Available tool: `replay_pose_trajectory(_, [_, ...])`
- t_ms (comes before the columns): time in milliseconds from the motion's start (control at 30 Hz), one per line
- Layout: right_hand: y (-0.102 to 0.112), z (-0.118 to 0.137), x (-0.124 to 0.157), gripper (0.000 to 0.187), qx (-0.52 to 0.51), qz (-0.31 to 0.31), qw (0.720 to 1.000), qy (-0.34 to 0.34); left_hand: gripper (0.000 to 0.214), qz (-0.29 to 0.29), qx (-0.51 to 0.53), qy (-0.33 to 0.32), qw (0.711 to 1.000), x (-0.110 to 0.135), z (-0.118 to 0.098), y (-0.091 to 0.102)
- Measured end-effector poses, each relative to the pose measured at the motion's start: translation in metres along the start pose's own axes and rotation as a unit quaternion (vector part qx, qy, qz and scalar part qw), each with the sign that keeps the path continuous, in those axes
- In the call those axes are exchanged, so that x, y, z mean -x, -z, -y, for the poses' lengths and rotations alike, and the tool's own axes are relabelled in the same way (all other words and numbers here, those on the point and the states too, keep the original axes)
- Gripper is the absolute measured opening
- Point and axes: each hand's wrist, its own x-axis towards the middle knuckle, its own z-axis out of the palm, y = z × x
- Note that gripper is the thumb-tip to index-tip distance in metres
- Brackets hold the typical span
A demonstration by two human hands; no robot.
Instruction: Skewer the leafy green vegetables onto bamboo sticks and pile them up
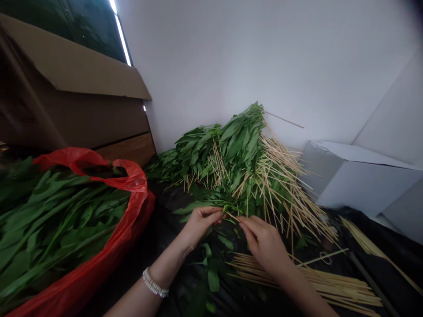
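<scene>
My left hand [199, 223] is closed in a pinch on a sprig of green leaves [201, 206], a pearl bracelet on its wrist. Close to its right, my right hand [262, 241] pinches a thin bamboo skewer [232, 216] whose tip meets the sprig. Behind both hands rises a pile of skewered greens [243, 152], leaves to the left and bare sticks fanning out to the right. A bundle of loose bamboo skewers [333, 286] lies flat under my right forearm.
A red plastic bag [109, 246] full of loose green leaves fills the left. Brown cardboard boxes [82, 101] stand behind it. A white box [357, 176] sits at the right against the white wall. The work surface [165, 251] is covered in black sheeting.
</scene>
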Motion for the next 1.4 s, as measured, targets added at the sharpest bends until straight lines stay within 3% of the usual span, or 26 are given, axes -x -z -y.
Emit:
replay_pose_trajectory(467, [-0.003, 0.006, 0.003, 0.032, 0.06, 0.014, 0.998, -0.004, 0.023, -0.007, -0.075, -0.022, 0.997, -0.002, 0.005, 0.0])
replay_pose_trajectory(767, [-0.01, 0.005, 0.005, 0.029, 0.018, -0.014, 1.0, 0.0, 0.023, 0.014, 0.015, 0.007, 1.0, -0.001, 0.005, 0.002])
replay_pose_trajectory(1033, [-0.014, 0.011, 0.008, 0.029, 0.055, -0.034, 0.998, 0.014, 0.018, 0.038, 0.048, 0.036, 0.997, -0.002, 0.012, 0.002])
replay_pose_trajectory(1267, [-0.017, 0.016, 0.007, 0.03, 0.086, -0.014, 0.996, 0.015, 0.021, 0.069, -0.007, 0.046, 0.997, 0.004, 0.015, -0.008])
replay_pose_trajectory(1400, [-0.019, 0.014, 0.006, 0.03, 0.099, -0.013, 0.995, 0.011, 0.024, 0.087, -0.05, 0.018, 0.995, 0.002, 0.011, -0.006])
